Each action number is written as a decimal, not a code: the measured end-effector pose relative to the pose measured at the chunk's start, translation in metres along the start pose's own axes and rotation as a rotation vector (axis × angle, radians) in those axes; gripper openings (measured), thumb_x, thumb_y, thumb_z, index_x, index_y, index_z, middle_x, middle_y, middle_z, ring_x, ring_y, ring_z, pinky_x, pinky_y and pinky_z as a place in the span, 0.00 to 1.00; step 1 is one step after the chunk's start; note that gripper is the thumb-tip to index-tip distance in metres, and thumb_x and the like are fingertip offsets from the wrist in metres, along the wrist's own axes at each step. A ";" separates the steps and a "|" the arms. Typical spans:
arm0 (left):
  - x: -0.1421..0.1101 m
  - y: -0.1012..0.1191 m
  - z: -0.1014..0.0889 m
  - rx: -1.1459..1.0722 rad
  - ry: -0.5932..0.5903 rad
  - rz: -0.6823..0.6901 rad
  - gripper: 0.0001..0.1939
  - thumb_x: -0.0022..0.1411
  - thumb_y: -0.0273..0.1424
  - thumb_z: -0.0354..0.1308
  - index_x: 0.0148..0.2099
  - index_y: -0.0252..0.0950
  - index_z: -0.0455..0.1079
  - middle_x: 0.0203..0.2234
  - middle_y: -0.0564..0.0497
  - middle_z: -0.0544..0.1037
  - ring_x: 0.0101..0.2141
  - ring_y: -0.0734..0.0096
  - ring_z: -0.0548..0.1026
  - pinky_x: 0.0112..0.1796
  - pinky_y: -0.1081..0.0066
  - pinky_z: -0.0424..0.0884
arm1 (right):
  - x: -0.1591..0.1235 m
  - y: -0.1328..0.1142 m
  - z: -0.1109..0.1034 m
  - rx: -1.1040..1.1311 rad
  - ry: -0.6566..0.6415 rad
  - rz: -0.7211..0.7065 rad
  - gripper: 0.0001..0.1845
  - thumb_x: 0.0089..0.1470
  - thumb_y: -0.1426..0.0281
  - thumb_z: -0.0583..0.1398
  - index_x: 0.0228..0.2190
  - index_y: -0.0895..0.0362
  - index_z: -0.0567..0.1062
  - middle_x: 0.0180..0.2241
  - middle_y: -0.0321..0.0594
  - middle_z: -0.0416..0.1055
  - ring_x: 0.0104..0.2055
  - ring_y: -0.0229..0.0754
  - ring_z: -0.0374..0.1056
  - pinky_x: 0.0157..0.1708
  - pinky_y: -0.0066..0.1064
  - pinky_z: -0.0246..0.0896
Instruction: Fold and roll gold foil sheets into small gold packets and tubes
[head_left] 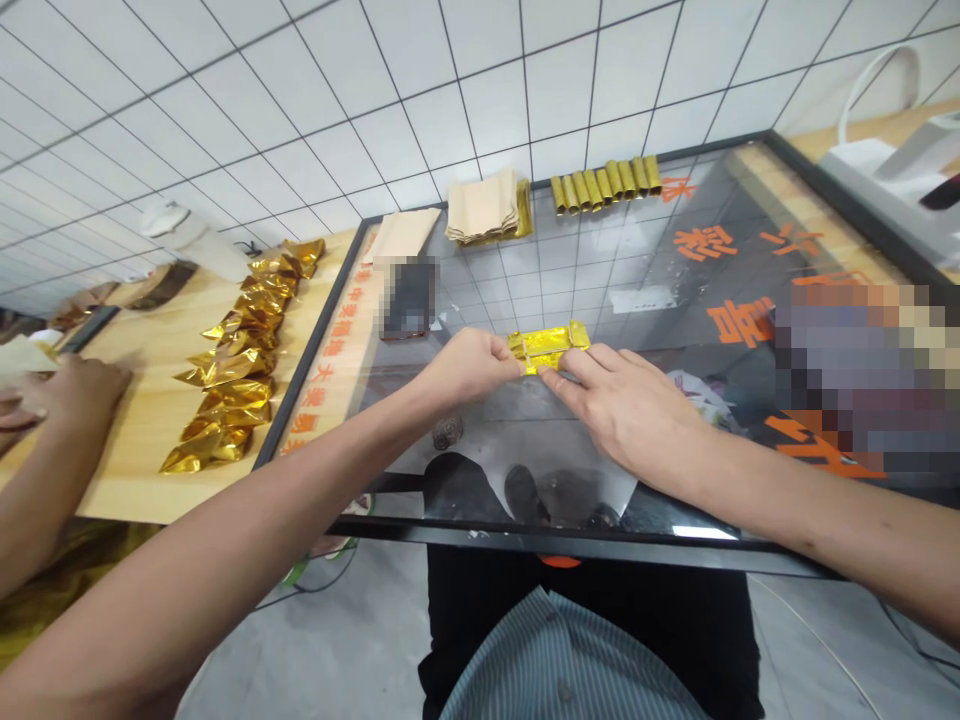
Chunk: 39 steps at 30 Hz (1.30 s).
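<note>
Head view: left hand [478, 362] and right hand [626, 405] pinch opposite sides of folded gold foil [546, 342] on the glass-topped worktop [510, 275]; uneven pressure could skew its creases.

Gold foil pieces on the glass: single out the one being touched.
The foil piece between the left hand and right hand; the rolled pieces line up behind, untouched.

There is one gold foil piece [546, 342] and about nine rolls [604, 186].
</note>
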<state>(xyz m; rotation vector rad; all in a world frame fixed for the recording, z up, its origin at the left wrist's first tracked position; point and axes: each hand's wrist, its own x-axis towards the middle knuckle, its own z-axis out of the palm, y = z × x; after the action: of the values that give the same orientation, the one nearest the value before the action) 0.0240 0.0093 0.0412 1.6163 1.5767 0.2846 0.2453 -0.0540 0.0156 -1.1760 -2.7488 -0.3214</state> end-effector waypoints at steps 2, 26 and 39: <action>-0.001 0.003 -0.002 -0.009 -0.015 -0.019 0.13 0.56 0.29 0.64 0.23 0.38 0.65 0.14 0.58 0.63 0.18 0.78 0.57 0.21 0.72 0.48 | 0.000 0.000 0.001 0.007 0.018 -0.003 0.23 0.67 0.78 0.55 0.60 0.61 0.76 0.43 0.47 0.72 0.44 0.50 0.61 0.40 0.40 0.48; 0.000 0.010 -0.001 0.049 0.021 -0.054 0.10 0.52 0.26 0.64 0.22 0.38 0.68 0.13 0.54 0.68 0.17 0.75 0.61 0.22 0.69 0.52 | 0.000 0.002 0.002 0.029 -0.020 -0.005 0.23 0.67 0.77 0.56 0.61 0.62 0.75 0.46 0.50 0.73 0.45 0.53 0.61 0.41 0.41 0.49; -0.002 -0.001 0.007 0.087 0.086 0.085 0.06 0.55 0.27 0.63 0.30 0.39 0.68 0.18 0.57 0.69 0.20 0.75 0.62 0.25 0.71 0.53 | 0.000 0.000 0.000 -0.002 0.001 -0.007 0.23 0.67 0.77 0.55 0.59 0.62 0.77 0.44 0.49 0.73 0.45 0.52 0.62 0.41 0.41 0.51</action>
<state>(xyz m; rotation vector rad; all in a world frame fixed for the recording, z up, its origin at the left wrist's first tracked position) 0.0274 0.0047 0.0371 1.7612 1.6071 0.3395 0.2458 -0.0537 0.0153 -1.1672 -2.7528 -0.3261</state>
